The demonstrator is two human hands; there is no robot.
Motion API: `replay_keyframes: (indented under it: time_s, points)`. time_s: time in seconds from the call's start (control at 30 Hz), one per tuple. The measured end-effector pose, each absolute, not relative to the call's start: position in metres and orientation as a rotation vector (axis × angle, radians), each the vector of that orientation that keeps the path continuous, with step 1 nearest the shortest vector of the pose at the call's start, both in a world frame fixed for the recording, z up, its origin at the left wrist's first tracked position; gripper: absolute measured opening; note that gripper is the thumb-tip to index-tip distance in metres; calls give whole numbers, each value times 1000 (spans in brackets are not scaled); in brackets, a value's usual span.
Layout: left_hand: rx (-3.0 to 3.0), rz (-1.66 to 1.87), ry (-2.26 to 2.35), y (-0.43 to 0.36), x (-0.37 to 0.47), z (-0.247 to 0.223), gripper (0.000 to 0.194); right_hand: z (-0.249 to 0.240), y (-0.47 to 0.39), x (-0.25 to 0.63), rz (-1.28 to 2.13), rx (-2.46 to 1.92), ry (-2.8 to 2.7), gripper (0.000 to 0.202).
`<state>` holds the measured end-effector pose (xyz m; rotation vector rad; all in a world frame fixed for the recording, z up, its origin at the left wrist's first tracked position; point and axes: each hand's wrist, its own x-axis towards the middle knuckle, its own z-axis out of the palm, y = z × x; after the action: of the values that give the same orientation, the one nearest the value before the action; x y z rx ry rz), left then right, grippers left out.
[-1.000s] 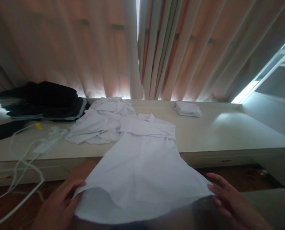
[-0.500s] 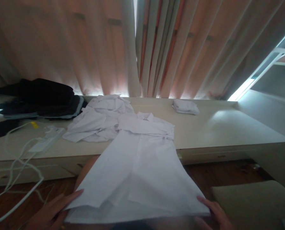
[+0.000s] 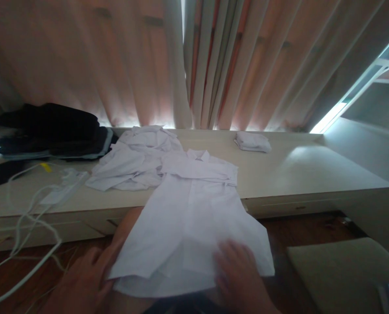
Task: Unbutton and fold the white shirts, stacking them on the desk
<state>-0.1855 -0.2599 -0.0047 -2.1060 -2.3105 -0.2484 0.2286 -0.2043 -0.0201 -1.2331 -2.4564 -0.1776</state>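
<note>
A white shirt (image 3: 188, 218) lies with its collar end on the counter and its lower part hanging forward over my lap. Its sleeves are folded across the upper part. My left hand (image 3: 83, 274) is closed at the hem's left corner, which sits between thumb and fingers. My right hand (image 3: 237, 270), blurred by motion, rests over the lower right of the shirt with fingers apart. The hem's right corner hangs free beyond that hand. Beside the collar end is a rumpled heap of white cloth (image 3: 135, 161).
On the counter (image 3: 279, 170) sit a small folded white bundle (image 3: 252, 142) and a stack of dark clothes (image 3: 57, 131). A power strip (image 3: 65, 187) with white cables (image 3: 34, 218) is at left. A padded seat (image 3: 341, 270) stands at right. Curtains (image 3: 132, 65) hang behind.
My right hand has let go of the hem's right corner and moved left onto the shirt. The hem has slackened, and its left corner has shifted slightly right and up.
</note>
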Motion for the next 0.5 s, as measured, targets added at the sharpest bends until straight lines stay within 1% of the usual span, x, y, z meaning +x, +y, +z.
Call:
replay_keyframes:
  time_s: [0.1,0.17,0.2,0.27,0.3,0.33,0.43,0.5]
  points:
    - [-2280,-156,-2236,-257,-147,14,53,-28,-203,227,-121,-1272,-2447,42]
    - [-2662,-184,-2131,-249,-116,18,55,-33,-205,228,-127,-1259,-2398,41]
    - [-2760,-186,-2083,-244,-102,17,55,-35,-205,227,-125,-1267,-2377,35]
    - [-2869,-167,-2030,-230,-80,12,50,-37,-205,226,-110,-1273,-2337,18]
    - [-2892,-145,-2024,-224,-73,8,45,-36,-204,225,-105,-1269,-2301,9]
    - [-2910,-117,-2023,-218,-69,5,39,-36,-203,224,-99,-1258,-2266,5]
    - [-2926,-28,-2042,-210,-66,-3,26,-33,-201,225,-101,-1221,-2206,15]
    - [-2912,7,-2062,-212,-69,-5,23,-33,-201,227,-121,-1214,-2250,14]
